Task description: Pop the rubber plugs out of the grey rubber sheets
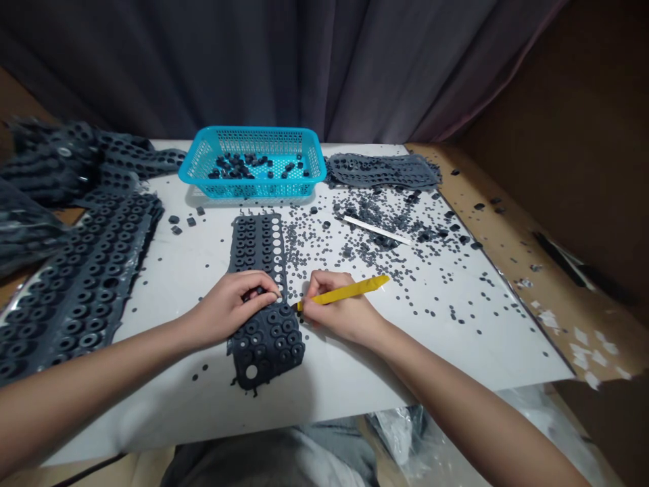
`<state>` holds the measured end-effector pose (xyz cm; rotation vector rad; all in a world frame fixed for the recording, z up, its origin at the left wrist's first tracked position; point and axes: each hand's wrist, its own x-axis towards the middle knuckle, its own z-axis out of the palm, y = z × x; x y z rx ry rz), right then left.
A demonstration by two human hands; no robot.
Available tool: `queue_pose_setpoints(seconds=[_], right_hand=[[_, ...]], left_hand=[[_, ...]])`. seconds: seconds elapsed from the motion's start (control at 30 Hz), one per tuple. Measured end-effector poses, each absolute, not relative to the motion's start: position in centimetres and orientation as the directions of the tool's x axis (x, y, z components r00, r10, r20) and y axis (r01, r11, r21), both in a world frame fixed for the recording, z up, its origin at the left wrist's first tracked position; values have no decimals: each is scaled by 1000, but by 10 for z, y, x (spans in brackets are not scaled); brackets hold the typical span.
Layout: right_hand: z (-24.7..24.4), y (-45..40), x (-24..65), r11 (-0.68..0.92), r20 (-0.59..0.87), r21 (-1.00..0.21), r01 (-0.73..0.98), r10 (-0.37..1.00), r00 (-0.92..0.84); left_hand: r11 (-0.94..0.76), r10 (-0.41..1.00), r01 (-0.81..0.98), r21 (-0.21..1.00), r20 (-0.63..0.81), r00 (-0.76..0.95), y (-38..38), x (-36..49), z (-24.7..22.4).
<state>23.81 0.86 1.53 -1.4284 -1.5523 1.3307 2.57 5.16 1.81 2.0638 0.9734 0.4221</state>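
A strip of black molded rubber [258,253] with rows of ring-shaped parts lies in front of me. Along its right side runs a column of punched-out round holes showing white. My left hand [248,299] is closed over the strip's middle, with thumb and fingertips pinched near the lowest of those holes. Just to the right, my right hand [337,302] grips a yellow craft knife [355,289]. Its dark tip points left at the strip's right edge, close to my left fingertips. Whether the tip touches the rubber I cannot tell.
A turquoise basket [253,186] holding loose black rubber pieces stands at the back. Larger ringed sheets [91,291] lie left, another strip [382,170] back right. Small black discs and a white stick [378,230] lie on the white board [487,358]. A curtain [284,61] hangs behind.
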Motion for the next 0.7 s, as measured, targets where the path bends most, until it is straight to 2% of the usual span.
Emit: queue_pose_setpoints(seconds=[0.37, 0.57, 0.7], right_hand=[[16, 9, 238, -103, -176, -940, 326, 963, -206], [17, 9, 238, -135, -205, -941, 309, 957, -205], [16, 9, 239, -161, -225, -944, 287, 952, -206]], left_hand=[[-283, 793, 496, 821, -90, 602, 51, 26, 17], [-146, 856, 435, 889, -107, 506, 52, 21, 18], [-61, 838, 422, 904, -183, 513, 54, 22, 22]])
